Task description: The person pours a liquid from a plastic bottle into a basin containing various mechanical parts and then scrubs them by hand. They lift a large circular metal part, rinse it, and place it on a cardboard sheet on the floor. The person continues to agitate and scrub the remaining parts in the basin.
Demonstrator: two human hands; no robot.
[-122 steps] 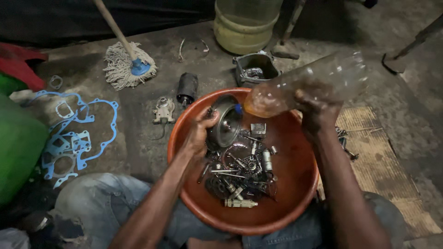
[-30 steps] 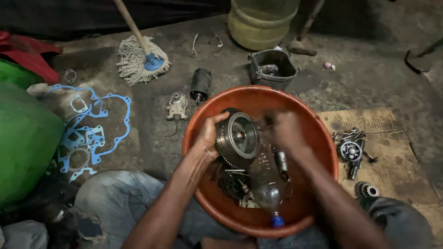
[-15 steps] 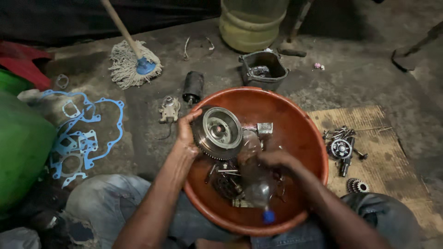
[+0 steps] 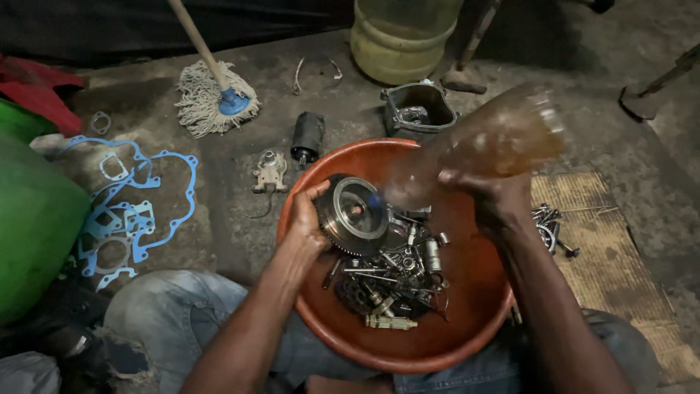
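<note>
A person sits on a dirty concrete floor with a wide orange plastic basin (image 4: 467,343) resting across the lap, seen from above.

The left hand (image 4: 306,219) is closed around the rim of a round toothed metal drum (image 4: 355,215), fingers curled over its edge at about nine o'clock in the basin, holding it tilted so its open face looks up and to the right.

The right hand (image 4: 492,193) is wrapped firmly around the lower part of a clear plastic bottle (image 4: 485,146) of amber liquid. The bottle lies nearly level, its base pointing to two o'clock beyond the basin rim, its blurred mouth close to the drum's face. Whether liquid is flowing cannot be told.

Below the drum, at the basin's centre and toward six o'clock, lies a heap of small metal parts (image 4: 394,281): bolts, springs, pins and gears.

To do this well, it seems wise to keep the bottle's mouth over the basin so any spill lands inside, to tip it slowly, and to hold the drum steady over the heap and not the rim.

Around the basin: a string mop (image 4: 211,102) at eleven o'clock, blue gaskets (image 4: 135,211) at nine o'clock, a black cylinder (image 4: 308,137) and a dark metal housing (image 4: 417,108) at twelve, a large yellowish jug (image 4: 405,36) beyond them, and more loose metal pieces (image 4: 550,230) on a mat at three o'clock.
</note>
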